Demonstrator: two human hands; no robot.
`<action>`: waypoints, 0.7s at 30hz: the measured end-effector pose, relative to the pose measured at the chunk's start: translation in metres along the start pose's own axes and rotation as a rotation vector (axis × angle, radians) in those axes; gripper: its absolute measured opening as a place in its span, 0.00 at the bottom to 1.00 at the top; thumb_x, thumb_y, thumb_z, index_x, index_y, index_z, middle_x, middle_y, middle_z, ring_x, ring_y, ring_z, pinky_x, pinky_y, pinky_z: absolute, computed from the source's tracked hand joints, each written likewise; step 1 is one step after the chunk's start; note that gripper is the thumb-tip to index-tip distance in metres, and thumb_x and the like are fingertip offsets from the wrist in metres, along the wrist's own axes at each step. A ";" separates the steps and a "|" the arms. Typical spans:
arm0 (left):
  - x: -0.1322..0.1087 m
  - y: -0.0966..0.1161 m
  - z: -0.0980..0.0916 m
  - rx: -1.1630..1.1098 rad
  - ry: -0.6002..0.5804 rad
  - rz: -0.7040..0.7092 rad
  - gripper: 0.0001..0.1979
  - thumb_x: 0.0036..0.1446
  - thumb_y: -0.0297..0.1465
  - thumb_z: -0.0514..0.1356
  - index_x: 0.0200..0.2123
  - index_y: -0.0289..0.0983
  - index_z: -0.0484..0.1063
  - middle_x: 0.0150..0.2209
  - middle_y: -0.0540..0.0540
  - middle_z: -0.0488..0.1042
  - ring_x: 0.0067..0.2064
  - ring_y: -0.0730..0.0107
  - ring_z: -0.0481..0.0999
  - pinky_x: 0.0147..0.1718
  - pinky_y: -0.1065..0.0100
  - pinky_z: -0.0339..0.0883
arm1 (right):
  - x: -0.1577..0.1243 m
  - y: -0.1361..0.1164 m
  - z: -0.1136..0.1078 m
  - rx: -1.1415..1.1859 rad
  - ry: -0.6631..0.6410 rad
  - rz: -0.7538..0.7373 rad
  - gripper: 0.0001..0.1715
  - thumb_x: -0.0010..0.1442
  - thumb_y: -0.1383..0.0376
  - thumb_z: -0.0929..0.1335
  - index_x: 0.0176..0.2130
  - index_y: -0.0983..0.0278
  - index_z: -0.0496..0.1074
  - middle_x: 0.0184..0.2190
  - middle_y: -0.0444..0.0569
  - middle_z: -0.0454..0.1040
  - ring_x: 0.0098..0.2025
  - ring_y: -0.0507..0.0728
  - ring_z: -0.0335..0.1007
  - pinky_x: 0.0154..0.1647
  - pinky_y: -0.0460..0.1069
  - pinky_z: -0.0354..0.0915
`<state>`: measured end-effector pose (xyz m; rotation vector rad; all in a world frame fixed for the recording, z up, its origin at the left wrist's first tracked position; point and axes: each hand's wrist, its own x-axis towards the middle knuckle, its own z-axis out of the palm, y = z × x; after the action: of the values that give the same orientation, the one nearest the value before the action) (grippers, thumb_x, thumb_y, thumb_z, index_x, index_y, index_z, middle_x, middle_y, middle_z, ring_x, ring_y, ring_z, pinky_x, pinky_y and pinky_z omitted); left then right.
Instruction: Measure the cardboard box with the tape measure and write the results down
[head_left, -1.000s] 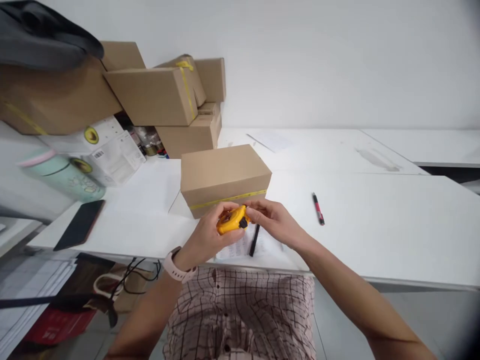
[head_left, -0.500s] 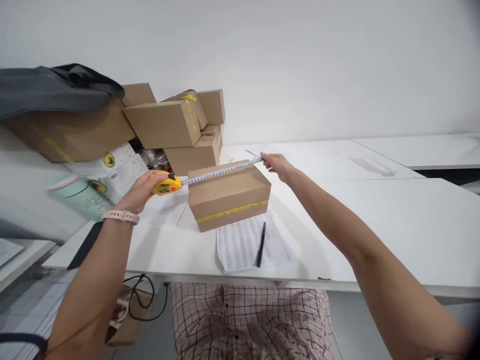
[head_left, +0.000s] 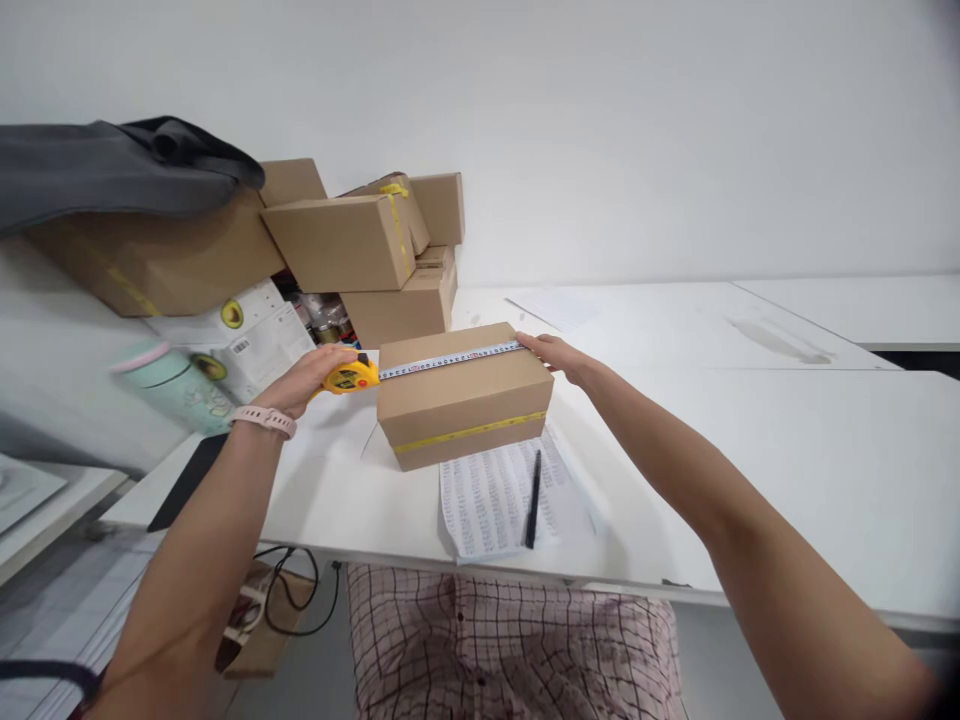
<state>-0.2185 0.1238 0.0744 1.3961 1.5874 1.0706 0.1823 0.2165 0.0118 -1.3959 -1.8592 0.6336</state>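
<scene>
A brown cardboard box (head_left: 465,405) with a yellow tape stripe sits on the white table (head_left: 750,450). My left hand (head_left: 304,380), with a pink watch at the wrist, is closed on a yellow tape measure (head_left: 349,377) at the box's left end. Its white blade (head_left: 450,358) lies stretched along the box's top. My right hand (head_left: 551,352) pinches the blade's tip at the box's right end.
A printed sheet (head_left: 506,490) with a black pen (head_left: 532,485) lies in front of the box. Stacked cardboard boxes (head_left: 352,240), a white avocado-print carton (head_left: 240,335), a mint bottle (head_left: 176,385) and a dark garment (head_left: 112,175) crowd the left. A dark phone (head_left: 187,480) lies near the table's left edge.
Both hands went from holding the tape measure together near my body to apart, pulling the blade out. Since half a second ago the blade has lowered onto the box top.
</scene>
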 end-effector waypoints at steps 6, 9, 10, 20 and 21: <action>0.001 0.000 0.001 -0.023 -0.022 0.018 0.25 0.44 0.48 0.68 0.39 0.36 0.76 0.40 0.44 0.79 0.40 0.61 0.77 0.35 0.67 0.67 | 0.009 -0.010 0.001 0.285 -0.191 0.437 0.31 0.57 0.39 0.69 0.44 0.61 0.76 0.50 0.57 0.79 0.47 0.63 0.76 0.50 0.56 0.67; 0.000 -0.002 0.001 -0.015 -0.012 0.012 0.22 0.46 0.47 0.67 0.39 0.37 0.76 0.39 0.46 0.79 0.39 0.62 0.77 0.33 0.68 0.66 | 0.010 -0.017 0.000 0.311 -0.166 0.432 0.24 0.60 0.45 0.71 0.37 0.63 0.78 0.46 0.58 0.80 0.45 0.61 0.76 0.48 0.55 0.68; -0.001 -0.003 0.001 -0.007 -0.010 0.011 0.21 0.47 0.47 0.67 0.38 0.37 0.76 0.39 0.46 0.79 0.39 0.62 0.77 0.33 0.68 0.65 | 0.009 -0.019 -0.001 0.307 -0.163 0.433 0.23 0.60 0.46 0.71 0.34 0.64 0.77 0.45 0.58 0.80 0.44 0.61 0.76 0.47 0.54 0.68; -0.025 0.026 0.004 0.100 0.059 0.029 0.25 0.46 0.45 0.68 0.45 0.37 0.74 0.43 0.43 0.79 0.44 0.57 0.78 0.40 0.63 0.68 | 0.028 -0.032 -0.017 -0.092 -0.052 0.300 0.23 0.60 0.53 0.72 0.20 0.64 0.73 0.25 0.53 0.75 0.31 0.57 0.69 0.38 0.54 0.65; -0.039 0.031 0.010 0.102 0.049 0.040 0.28 0.46 0.45 0.69 0.48 0.37 0.74 0.44 0.43 0.79 0.44 0.57 0.78 0.41 0.62 0.69 | 0.031 -0.035 -0.022 -0.071 -0.002 0.268 0.23 0.62 0.53 0.70 0.22 0.65 0.74 0.25 0.53 0.75 0.32 0.57 0.69 0.37 0.53 0.65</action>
<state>-0.1935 0.0878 0.1002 1.4851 1.6764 1.0676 0.1734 0.2354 0.0590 -1.7088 -1.7256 0.7055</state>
